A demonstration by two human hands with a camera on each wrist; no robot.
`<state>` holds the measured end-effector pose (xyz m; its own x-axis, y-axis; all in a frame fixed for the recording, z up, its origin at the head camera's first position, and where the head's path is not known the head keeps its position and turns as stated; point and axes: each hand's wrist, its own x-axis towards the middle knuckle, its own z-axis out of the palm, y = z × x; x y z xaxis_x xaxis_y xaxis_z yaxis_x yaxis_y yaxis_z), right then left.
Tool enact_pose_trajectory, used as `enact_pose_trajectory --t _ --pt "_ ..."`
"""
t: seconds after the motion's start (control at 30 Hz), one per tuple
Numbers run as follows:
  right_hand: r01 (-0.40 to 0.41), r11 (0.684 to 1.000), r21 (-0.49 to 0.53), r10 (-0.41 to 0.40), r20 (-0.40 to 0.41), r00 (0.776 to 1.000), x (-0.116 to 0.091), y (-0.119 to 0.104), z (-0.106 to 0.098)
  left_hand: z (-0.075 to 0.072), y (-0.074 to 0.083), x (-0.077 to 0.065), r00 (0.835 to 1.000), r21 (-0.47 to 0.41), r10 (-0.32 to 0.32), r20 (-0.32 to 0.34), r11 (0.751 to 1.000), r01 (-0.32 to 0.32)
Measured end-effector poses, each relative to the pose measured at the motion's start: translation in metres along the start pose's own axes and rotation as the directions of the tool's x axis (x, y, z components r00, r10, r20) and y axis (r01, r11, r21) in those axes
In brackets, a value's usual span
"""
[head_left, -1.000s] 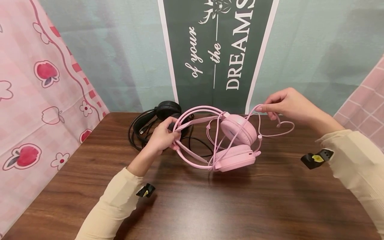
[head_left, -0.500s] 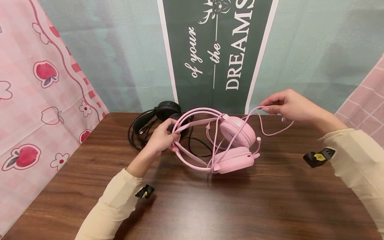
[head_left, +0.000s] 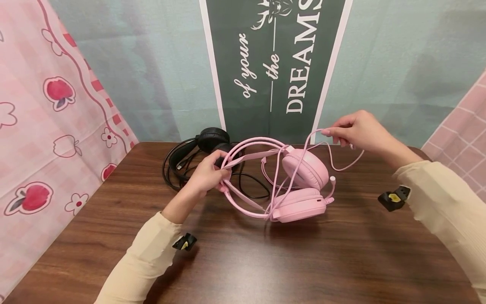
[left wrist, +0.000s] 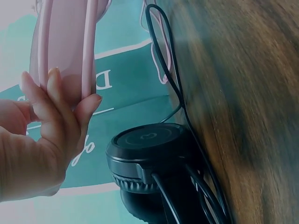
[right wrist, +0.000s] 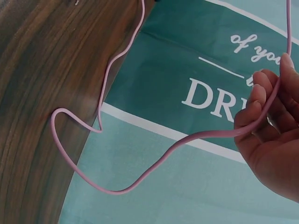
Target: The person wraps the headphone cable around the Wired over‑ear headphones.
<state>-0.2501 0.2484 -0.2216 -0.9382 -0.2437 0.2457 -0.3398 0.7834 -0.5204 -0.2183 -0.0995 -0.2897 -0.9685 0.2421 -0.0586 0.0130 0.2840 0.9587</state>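
Pink cable (right wrist: pixel 201 134) rose, partly hidden by right fingers (right wrist: pixel 248 114).

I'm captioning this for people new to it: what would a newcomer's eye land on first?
Probably the pink headset, mid-scene, its headband gripped in the left hand and its cable pinched in the right hand. Next, the black headset on the table, partly behind the left hand. Behind the table, a dark green panel bears sideways white lettering.
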Motion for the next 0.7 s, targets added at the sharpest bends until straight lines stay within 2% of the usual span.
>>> enact_pose_trajectory --t 0.2,0.33,0.5,0.7 --pt "0.045 0.998 -0.053 -0.046 -0.031 0.998 0.007 -0.005 0.003 0.006 0.001 0.002 1.000 -0.001 0.003 0.015 1.000 -0.003" --pt "0.045 0.997 -0.055 -0.047 -0.027 0.999 0.011 -0.007 0.007 0.009 0.003 0.002 1.000 -0.008 0.008 0.029 1.000 -0.008" --pt "0.033 0.998 -0.061 -0.034 -0.016 0.999 0.013 -0.008 0.012 0.013 0.005 0.000 0.999 -0.015 0.019 0.042 1.000 -0.018" --pt "0.033 0.997 -0.067 -0.030 0.034 0.999 0.012 -0.006 0.018 0.014 0.004 -0.002 0.998 -0.041 0.019 0.057 0.999 -0.017"
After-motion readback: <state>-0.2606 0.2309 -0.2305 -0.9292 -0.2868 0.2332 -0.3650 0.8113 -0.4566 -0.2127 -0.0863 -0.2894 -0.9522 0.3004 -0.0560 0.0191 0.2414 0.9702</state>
